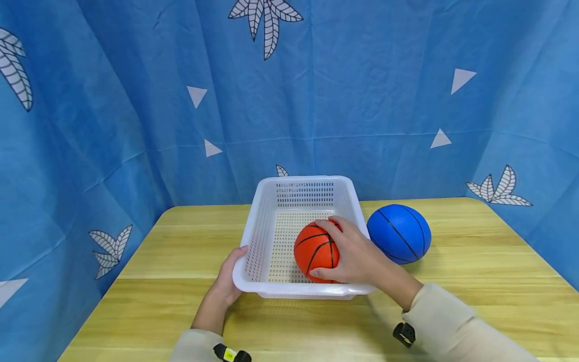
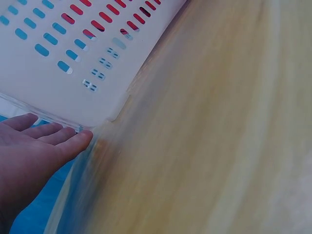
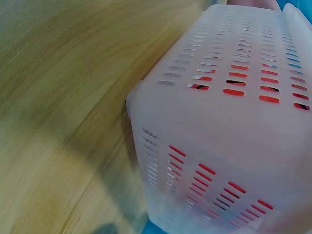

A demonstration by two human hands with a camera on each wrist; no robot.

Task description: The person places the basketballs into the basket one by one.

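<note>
A white plastic basket [image 1: 264,288] with slotted walls stands in the middle of the wooden table. Inside it, toward the near right corner, is a small red basketball [image 1: 314,254] with black lines. My right hand [image 1: 350,254] reaches over the right rim and grips this ball, fingers across its top and thumb on the near side. At the basket's left rim my left hand [image 1: 228,276] holds on, thumb over the edge; the left wrist view shows its fingers [image 2: 73,145] under the rim. From the right wrist, red shows through the slots of the basket wall [image 3: 214,126].
A blue basketball [image 1: 399,234] lies on the table just right of the basket. Wooden tabletop [image 1: 176,266] extends on both sides. A blue curtain [image 1: 362,100] with leaf and triangle prints hangs behind and along the sides.
</note>
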